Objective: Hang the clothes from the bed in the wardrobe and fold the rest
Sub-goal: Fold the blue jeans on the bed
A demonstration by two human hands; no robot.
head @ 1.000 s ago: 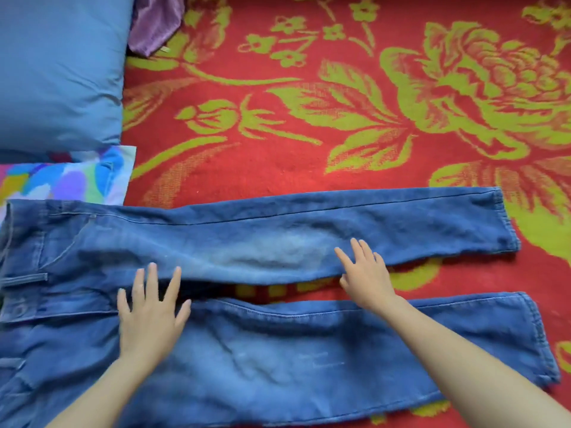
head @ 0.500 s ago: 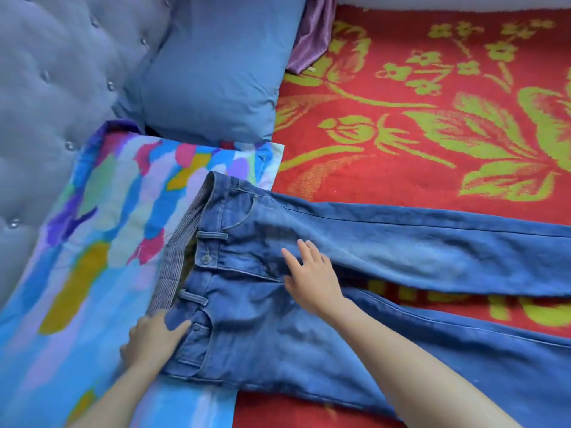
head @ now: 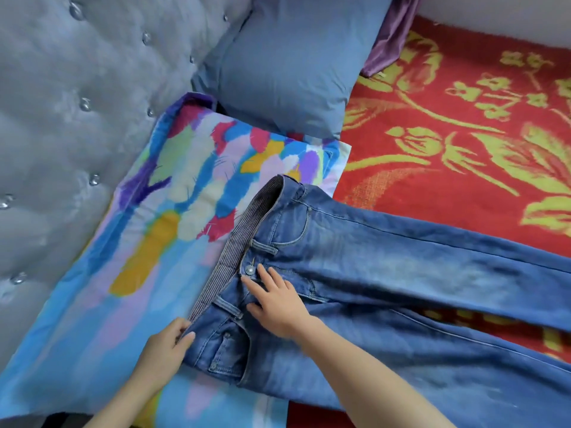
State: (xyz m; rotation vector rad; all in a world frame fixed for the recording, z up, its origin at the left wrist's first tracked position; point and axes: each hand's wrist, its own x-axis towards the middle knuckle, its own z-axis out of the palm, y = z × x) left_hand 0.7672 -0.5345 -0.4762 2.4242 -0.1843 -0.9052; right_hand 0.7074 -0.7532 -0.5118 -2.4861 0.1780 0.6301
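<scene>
A pair of blue jeans (head: 386, 273) lies flat on the bed, waistband to the left and both legs running off to the right. My left hand (head: 165, 344) pinches the near corner of the waistband, thumb on top of the denim. My right hand (head: 276, 299) lies flat with straight fingers on the fly, just below the metal button (head: 249, 269). The striped inside of the waistband (head: 238, 248) shows, open at the top.
The waistband end rests on a multicoloured pillow (head: 173, 217). A blue pillow (head: 287, 63) leans against the grey tufted headboard (head: 71, 97). A purple cloth (head: 392, 35) lies behind it. The red and green floral blanket (head: 457, 125) covers the bed on the right.
My view swung left from the legs to the waistband. My left hand went from flat on the thigh to pinching the waistband corner. My right hand slid left up to the fly.
</scene>
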